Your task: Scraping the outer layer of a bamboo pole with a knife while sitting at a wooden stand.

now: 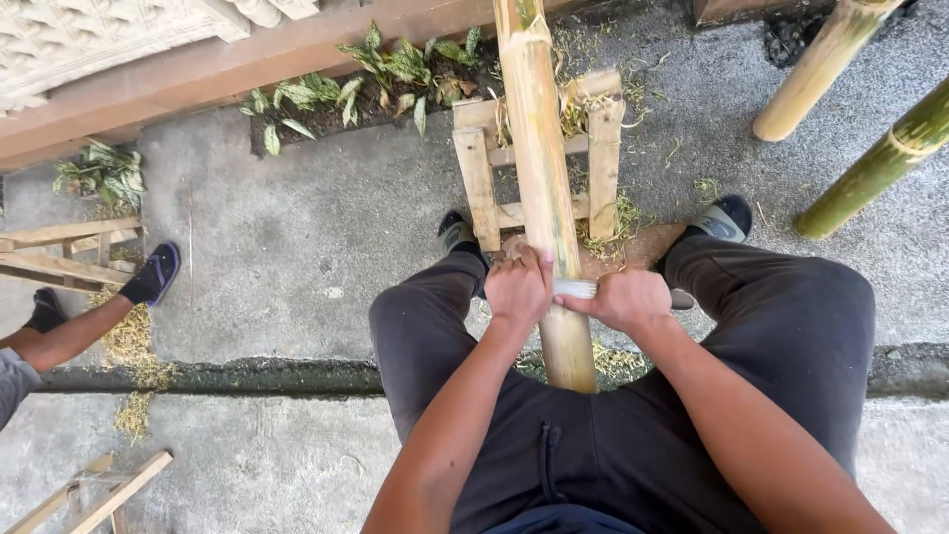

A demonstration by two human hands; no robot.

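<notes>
A long pale-yellow bamboo pole (542,188) runs from between the person's knees up and away across a small slatted wooden stand (603,158), leaving the picture at the top edge. The left hand (518,288) is closed over the pole's left side, and the right hand (625,301) is closed on the right end of a flat pale blade (575,289) that lies crosswise against the pole; whether the left hand also grips the blade's other end is hard to tell, since the fingers hide it. The pole's near end sits over the dark trousers (791,336), just above a mossy seam in the grey concrete floor (287,227). Sandalled feet (727,220) flank the stand on either side, close to its legs. Yellow shavings (618,361) lie about the stand and under the pole. To the right, two more bamboo poles (870,168), one yellow and one green, lean in from the upper corner, well apart from the hands. To the left the floor lies open as far as another person's foot in a dark sandal (153,274) beside a second wooden frame (59,252). Green-leafed plants (395,64) edge the brown wall base at the top.
</notes>
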